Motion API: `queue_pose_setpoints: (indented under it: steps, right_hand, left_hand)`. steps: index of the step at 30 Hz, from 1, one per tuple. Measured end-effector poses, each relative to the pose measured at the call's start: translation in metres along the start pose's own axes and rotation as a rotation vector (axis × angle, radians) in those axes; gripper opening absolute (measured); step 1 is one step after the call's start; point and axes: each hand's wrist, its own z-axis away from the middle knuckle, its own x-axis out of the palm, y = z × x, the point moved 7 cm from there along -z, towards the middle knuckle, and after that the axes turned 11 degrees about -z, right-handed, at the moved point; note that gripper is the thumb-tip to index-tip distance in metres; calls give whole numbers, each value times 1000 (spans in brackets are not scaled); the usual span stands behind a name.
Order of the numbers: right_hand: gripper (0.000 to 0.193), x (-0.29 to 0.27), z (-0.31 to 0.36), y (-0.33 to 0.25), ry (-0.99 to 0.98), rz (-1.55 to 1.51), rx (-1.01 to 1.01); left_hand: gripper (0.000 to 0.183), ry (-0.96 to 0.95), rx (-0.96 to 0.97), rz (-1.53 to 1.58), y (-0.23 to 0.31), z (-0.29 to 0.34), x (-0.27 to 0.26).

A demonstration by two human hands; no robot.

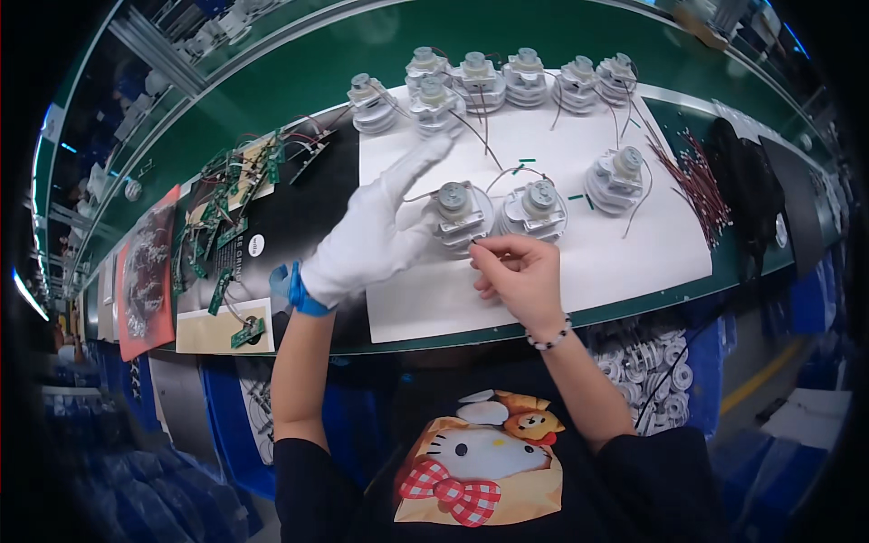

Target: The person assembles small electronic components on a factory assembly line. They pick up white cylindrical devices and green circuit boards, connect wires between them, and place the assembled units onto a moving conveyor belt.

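My left hand (362,242), in a white glove with a blue band at the wrist, is held open with its fingers stretched out. Its fingertips are beside a round white motor-like unit (454,201) with a grey top disc. Bare and wearing a bead bracelet, my right hand (523,279) pinches at the near edge of that unit; a tiny dark thing shows at the fingertips, too small to name. Close on the right stands a second similar unit (538,204), with a thin wire behind it. A third unit (619,179) is farther right, its wires hanging loose.
Several more units (476,83) line the far edge of the white sheet (416,312). Left are green circuit boards (237,199) with wires and a pink-edged bag (147,262). Red-brown wires (695,185) lie right. Below the bench, a blue bin holds white round parts (654,378).
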Motion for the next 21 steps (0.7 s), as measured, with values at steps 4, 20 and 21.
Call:
queue_pose_setpoints:
  steps: [4,20,21]
  right_hand:
    - [9,-1,1,-3,99,193,-292]
    - [10,1,-7,-2,100,99,-253]
    - [11,1,-7,-1,111,79,-241]
  left_hand:
    - [46,-298,-336,488,-22,6,39]
    - [35,-119,-353,206,-31,15,40]
    - [35,-125,-351,181,-32,15,40]
